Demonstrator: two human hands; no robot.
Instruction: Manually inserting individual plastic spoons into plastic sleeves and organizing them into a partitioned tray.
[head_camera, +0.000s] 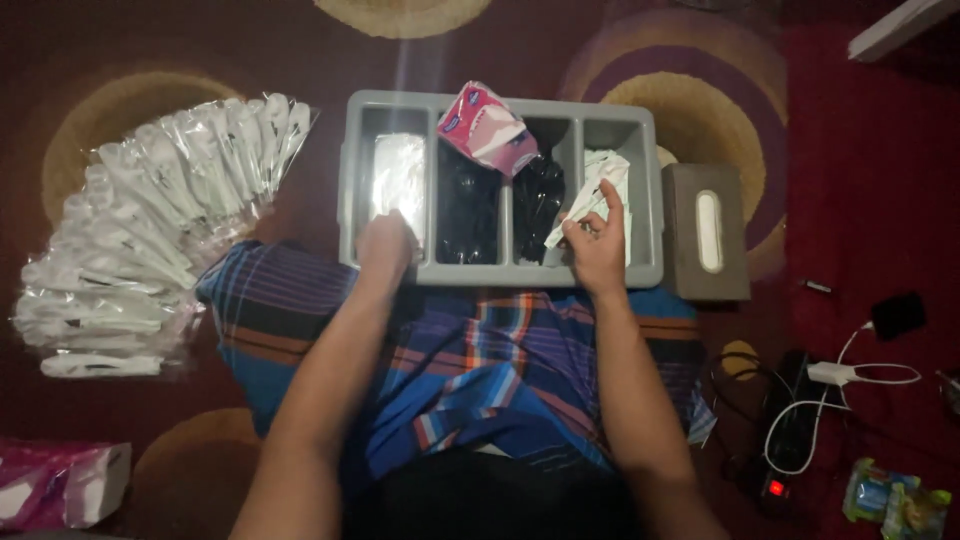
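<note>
Right hand (597, 250) pinches a folded white paper napkin (590, 200) between thumb and fingers, index finger raised, over the rightmost compartment of the grey plastic four-compartment cutlery tray (650, 190). That compartment holds more white napkins. Left hand (385, 245) is curled at the near end of the leftmost compartment, resting on a clear-wrapped white item (398, 175); whether it grips the item cannot be told.

Both middle compartments contain dark, glossy wrapped cutlery (468, 215), type not discernible. One pink and white soft tissue pack (490, 128) lies tilted across the tray's far edge, over the middle dividers.

Tray rests on the dark red patterned carpet (200, 50), touching the person's blue and purple checked cloth-covered lap (480, 350). Left of the tray, a fanned stack of clear-wrapped white plastic spoons (150, 230) lies on the carpet. Just beside the tray's right end stands a brown rectangular tissue box (708, 232). Further right: white charger and cable (840, 380), black power strip (790, 420). Another pink tissue pack (60, 485) sits at lower left.
</note>
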